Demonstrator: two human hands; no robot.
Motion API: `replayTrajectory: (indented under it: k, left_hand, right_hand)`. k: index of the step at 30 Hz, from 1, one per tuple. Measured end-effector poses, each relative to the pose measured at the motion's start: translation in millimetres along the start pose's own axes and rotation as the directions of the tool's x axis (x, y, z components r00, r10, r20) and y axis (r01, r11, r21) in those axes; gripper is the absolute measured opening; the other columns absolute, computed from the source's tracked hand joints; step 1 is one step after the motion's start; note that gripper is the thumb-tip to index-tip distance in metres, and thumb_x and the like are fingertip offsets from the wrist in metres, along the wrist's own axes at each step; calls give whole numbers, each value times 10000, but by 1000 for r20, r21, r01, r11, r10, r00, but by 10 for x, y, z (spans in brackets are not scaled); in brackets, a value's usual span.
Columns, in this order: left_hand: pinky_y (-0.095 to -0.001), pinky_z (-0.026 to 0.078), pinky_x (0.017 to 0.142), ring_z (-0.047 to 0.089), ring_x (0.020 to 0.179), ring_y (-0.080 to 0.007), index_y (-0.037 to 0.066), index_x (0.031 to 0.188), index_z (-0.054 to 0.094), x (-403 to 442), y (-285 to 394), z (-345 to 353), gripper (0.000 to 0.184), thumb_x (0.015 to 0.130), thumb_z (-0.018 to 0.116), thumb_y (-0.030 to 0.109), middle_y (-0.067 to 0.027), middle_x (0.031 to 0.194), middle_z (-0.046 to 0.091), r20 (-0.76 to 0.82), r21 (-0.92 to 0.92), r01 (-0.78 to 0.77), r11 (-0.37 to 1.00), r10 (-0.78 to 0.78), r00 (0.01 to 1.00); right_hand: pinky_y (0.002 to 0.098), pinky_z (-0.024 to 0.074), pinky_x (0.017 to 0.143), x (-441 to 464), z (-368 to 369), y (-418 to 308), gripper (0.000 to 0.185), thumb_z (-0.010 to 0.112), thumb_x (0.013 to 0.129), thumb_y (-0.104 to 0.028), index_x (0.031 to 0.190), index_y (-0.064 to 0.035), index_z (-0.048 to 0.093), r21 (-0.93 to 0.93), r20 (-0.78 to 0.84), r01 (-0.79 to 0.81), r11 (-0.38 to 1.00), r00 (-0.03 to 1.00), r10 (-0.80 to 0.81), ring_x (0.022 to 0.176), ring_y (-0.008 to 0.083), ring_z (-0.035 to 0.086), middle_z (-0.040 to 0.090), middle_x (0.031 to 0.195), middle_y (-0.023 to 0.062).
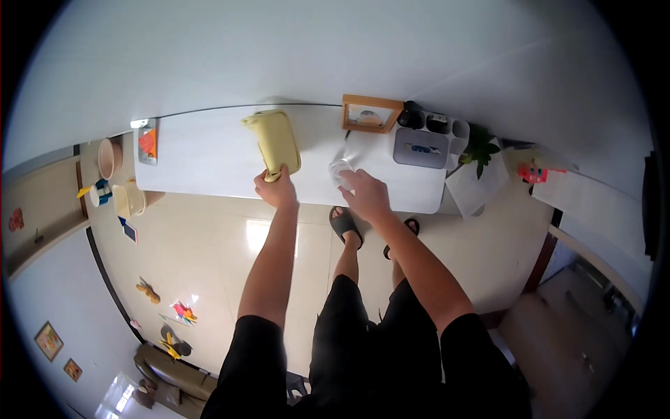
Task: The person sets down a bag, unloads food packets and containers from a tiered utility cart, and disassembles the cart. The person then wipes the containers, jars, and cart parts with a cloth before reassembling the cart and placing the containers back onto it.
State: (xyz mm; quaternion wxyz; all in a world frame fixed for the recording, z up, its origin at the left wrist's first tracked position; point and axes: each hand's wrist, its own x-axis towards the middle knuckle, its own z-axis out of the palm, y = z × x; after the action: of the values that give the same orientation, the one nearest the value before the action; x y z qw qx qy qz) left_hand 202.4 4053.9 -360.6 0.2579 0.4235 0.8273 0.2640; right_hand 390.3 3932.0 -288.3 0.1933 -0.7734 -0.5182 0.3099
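At upper centre, the left grip (276,187) pinches a yellow pouch (280,138) by its lower edge; likely light, soft, best held there. Right grip (366,194), at clear plastic (338,171): cannot tell how closed.

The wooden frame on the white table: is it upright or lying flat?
Upright, it seems: the wooden frame shows its face, and its top edge overlaps the wall beyond the white table.

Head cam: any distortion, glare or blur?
Head view: strong fisheye, white table bowed along its back edge, black corners; head view: bright glare patch on the floor; head view: clear item at the right hand looks washed out, outline hard to tell.
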Motion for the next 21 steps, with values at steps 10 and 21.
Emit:
replayTrajectory:
  k: [10, 21]
  left_hand:
    - [-386, 582, 724, 673, 871, -282, -15, 1222, 428, -497, 971, 914, 706, 772, 844, 335, -207, 1136, 609, 232, -301, 488, 819, -434, 871]
    - [-326, 604, 692, 655, 818, -206, 21, 1253, 415, -417, 1224, 1029, 758, 782, 871, 400, -120, 1087, 609, 565, -328, 593, 735, -350, 747]
  right_hand:
    - [430, 571, 758, 251, -648, 432, 339, 709, 788, -93, 1118, -167, 681, -73, -41, 63, 995, 997, -67, 872, 324, 675, 611, 981, 85]
    - [439, 559, 762, 525, -614, 554, 326, 759, 863, -196, 1159, -139, 634, 83, -254, -111, 990, 958, 129, 880, 329, 690, 650, 1024, 108]
